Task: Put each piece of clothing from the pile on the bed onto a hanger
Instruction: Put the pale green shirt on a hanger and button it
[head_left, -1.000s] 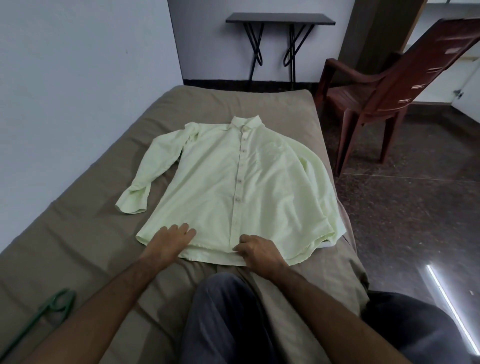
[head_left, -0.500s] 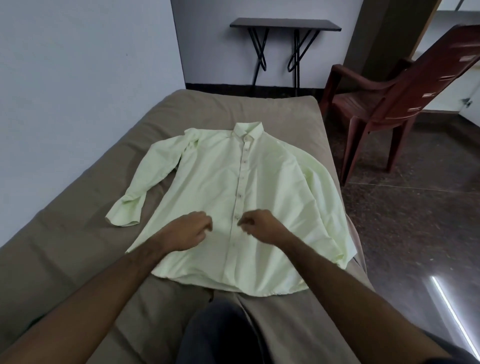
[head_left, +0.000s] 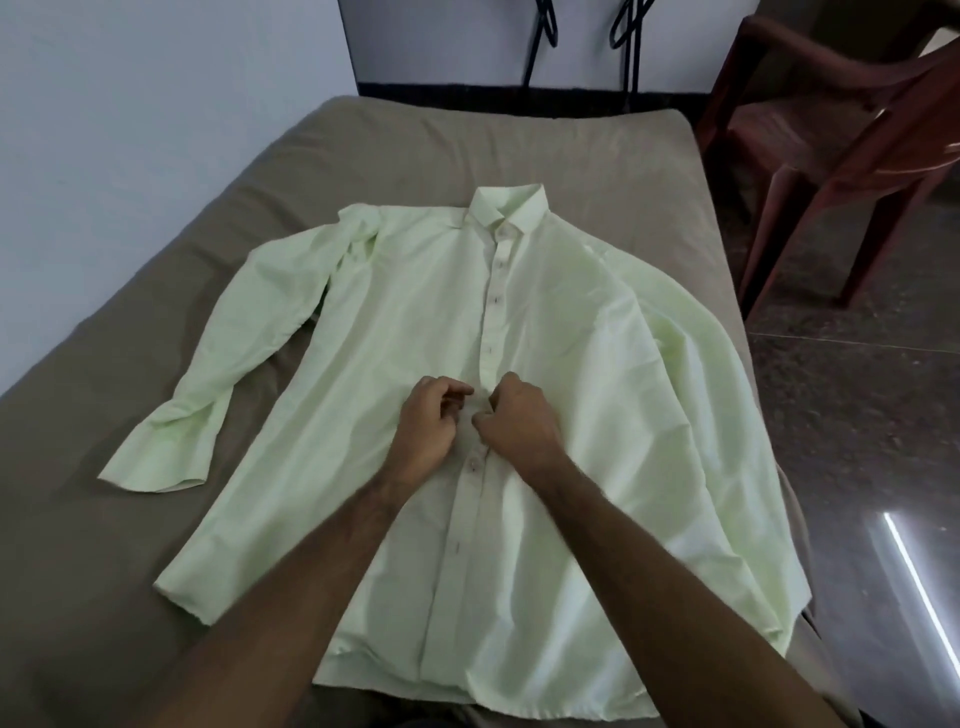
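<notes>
**Both hands at the shirt's button placket**

Brown sheeting covers the bed (head_left: 171, 405) in front of you, with a pale wall on your left and a dark polished floor (head_left: 852, 415) on your right. A reddish-brown plastic chair (head_left: 831, 135) stands on that floor beside the bed's far corner, and the black legs of a small table (head_left: 623, 31) show against the far wall.

Your pale green shirt (head_left: 597, 364) lies flat on the bed, front up, collar toward the far end and hem toward you. Its sleeve on your left is spread out across the sheet with the cuff lying open; the other sleeve runs along the bed's right edge.

Your left hand (head_left: 428, 426) sits on the shirt just left of the button line, fingers curled inward with the thumb and fingertips drawn together at the placket; whether they actually pinch fabric, you cannot tell from this view. Your right hand (head_left: 517, 418) is closed in a loose fist just right of the button line, its fingers pinching the placket edge. The two hands nearly touch, midway down the shirt front, with a button showing just below them.
</notes>
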